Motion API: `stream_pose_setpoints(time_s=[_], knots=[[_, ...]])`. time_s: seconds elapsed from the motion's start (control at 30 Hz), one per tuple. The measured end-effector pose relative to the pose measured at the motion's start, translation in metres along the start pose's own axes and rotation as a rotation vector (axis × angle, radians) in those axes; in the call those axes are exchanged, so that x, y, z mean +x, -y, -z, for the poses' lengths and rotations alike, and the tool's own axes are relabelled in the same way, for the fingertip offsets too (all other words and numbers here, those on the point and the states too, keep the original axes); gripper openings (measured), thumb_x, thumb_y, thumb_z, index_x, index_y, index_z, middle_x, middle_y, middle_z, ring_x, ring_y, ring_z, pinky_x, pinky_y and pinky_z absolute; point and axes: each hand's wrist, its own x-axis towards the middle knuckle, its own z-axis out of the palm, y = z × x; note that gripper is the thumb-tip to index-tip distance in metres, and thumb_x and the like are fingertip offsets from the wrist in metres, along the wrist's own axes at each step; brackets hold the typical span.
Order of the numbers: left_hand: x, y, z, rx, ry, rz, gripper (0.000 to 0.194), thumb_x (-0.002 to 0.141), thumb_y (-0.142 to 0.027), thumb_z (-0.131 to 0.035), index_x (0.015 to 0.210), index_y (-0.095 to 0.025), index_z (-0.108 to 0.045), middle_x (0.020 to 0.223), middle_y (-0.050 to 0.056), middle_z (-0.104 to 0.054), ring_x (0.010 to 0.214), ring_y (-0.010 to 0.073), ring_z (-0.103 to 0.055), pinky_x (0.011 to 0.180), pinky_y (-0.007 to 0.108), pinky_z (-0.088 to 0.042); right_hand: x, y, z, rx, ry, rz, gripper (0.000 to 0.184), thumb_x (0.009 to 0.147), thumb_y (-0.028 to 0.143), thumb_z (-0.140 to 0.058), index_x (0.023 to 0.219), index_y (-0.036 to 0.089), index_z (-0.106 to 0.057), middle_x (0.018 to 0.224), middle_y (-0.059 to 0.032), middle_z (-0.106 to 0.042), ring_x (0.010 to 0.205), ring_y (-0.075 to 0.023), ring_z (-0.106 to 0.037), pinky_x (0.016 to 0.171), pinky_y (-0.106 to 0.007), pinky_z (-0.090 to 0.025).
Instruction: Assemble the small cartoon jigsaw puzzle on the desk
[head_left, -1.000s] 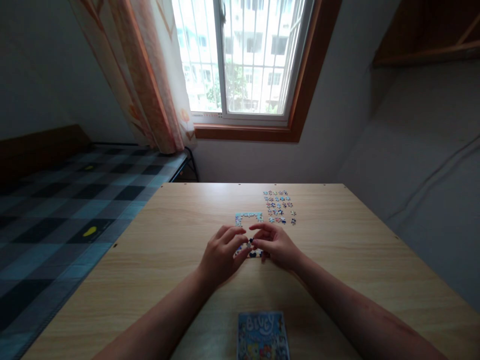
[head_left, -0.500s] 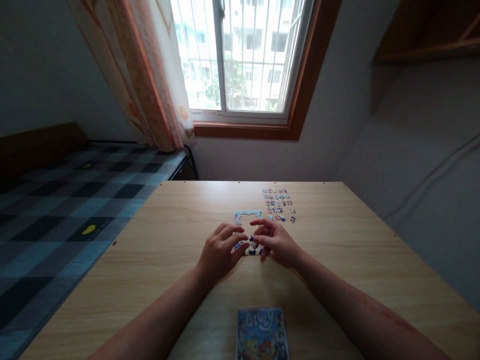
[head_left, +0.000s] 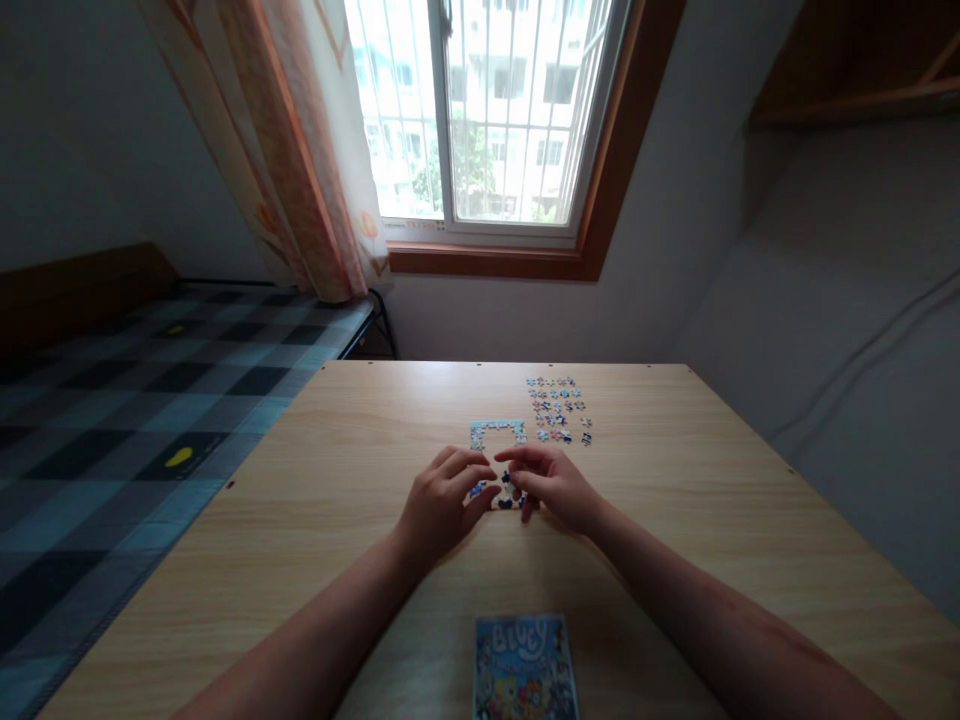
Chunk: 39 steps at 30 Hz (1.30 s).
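A partly joined jigsaw puzzle lies on the table, its border forming a frame around bare wood. My left hand rests over the left side of that frame, fingers curved and apart, with nothing visible in them. Over the right side is my right hand, its index finger stretched out and its thumb apart from it. A dark and pale puzzle piece sits by the right thumb tip, against the bottom row. My hands cover parts of both sides of the border.
Several rows of loose puzzle pieces are spread beyond my right hand. A blue puzzle box marked "Bluey" lies at the near edge of the wooden table. To the left stands a bed with a checked cover; a window is ahead.
My right index finger has reached slightly left, and the thumb has shifted a little off the piece at the bottom row. The left hand is nearly still.
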Motion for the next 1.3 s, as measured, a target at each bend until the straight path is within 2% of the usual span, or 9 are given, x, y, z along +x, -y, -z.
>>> stream_pose_setpoints(time_s=[0.17, 0.37, 0.57, 0.73, 0.9, 1.2, 1.3], knots=[[0.002, -0.003, 0.001, -0.013, 0.036, -0.014, 0.009, 0.091, -0.027, -0.072, 0.095, -0.020, -0.067, 0.096, 0.005, -0.071, 0.090, 0.0209, -0.064, 0.079, 0.035, -0.055, 0.000, 0.002, 0.001, -0.086, -0.042, -0.005, 0.031, 0.076, 0.029, -0.070, 0.103, 0.015, -0.077, 0.063, 0.0032, -0.060, 0.048, -0.0088, -0.056, 0.041, -0.022, -0.054], [0.001, -0.004, -0.001, -0.015, 0.089, 0.003, 0.015, 0.090, -0.030, -0.073, 0.098, -0.020, -0.066, 0.099, 0.006, -0.072, 0.091, 0.0224, -0.064, 0.079, 0.036, -0.056, 0.000, 0.001, -0.003, -0.105, -0.050, 0.002, 0.029, 0.074, 0.030, -0.071, 0.098, 0.015, -0.078, 0.065, 0.0007, -0.065, 0.051, -0.0101, -0.058, 0.040, -0.021, -0.052], [-0.001, -0.002, -0.003, 0.013, 0.072, 0.041, 0.012, 0.090, -0.027, -0.072, 0.097, -0.021, -0.065, 0.098, 0.006, -0.071, 0.094, 0.0228, -0.064, 0.079, 0.036, -0.055, 0.000, 0.003, -0.001, -0.129, -0.049, -0.025, 0.030, 0.071, 0.033, -0.077, 0.095, 0.015, -0.077, 0.072, -0.0024, -0.068, 0.060, -0.0134, -0.061, 0.041, -0.021, -0.053], [-0.003, 0.001, -0.004, 0.055, 0.043, 0.062, 0.012, 0.093, -0.027, -0.068, 0.104, -0.021, -0.067, 0.100, 0.006, -0.071, 0.096, 0.0226, -0.065, 0.083, 0.037, -0.056, 0.001, 0.005, 0.004, -0.121, -0.077, -0.046, 0.033, 0.067, 0.037, -0.084, 0.089, 0.016, -0.071, 0.071, 0.0000, -0.067, 0.055, -0.0116, -0.057, 0.037, -0.019, -0.044], [0.000, -0.001, -0.005, 0.068, 0.051, 0.032, 0.013, 0.094, -0.029, -0.068, 0.103, -0.021, -0.070, 0.098, 0.006, -0.072, 0.093, 0.0218, -0.065, 0.080, 0.036, -0.056, 0.003, -0.001, 0.010, -0.121, -0.052, 0.004, 0.031, 0.065, 0.035, -0.088, 0.077, 0.016, -0.066, 0.065, 0.0012, -0.066, 0.053, -0.0087, -0.056, 0.046, -0.019, -0.042], [0.002, -0.003, -0.008, 0.164, 0.062, -0.054, 0.014, 0.097, -0.030, -0.064, 0.100, -0.020, -0.073, 0.096, 0.006, -0.073, 0.090, 0.0207, -0.065, 0.078, 0.035, -0.057, -0.003, -0.007, 0.011, -0.150, -0.050, 0.046, 0.040, 0.064, 0.046, -0.090, 0.074, 0.016, -0.066, 0.060, 0.0015, -0.065, 0.046, -0.0075, -0.052, 0.042, -0.020, -0.040], [0.002, -0.003, -0.009, 0.187, 0.087, -0.053, 0.015, 0.098, -0.029, -0.061, 0.099, -0.020, -0.073, 0.096, 0.006, -0.073, 0.089, 0.0203, -0.065, 0.078, 0.035, -0.057, -0.001, -0.008, 0.010, -0.156, -0.047, 0.051, 0.044, 0.062, 0.049, -0.090, 0.075, 0.015, -0.066, 0.062, 0.0007, -0.067, 0.046, -0.0084, -0.053, 0.042, -0.021, -0.042]])
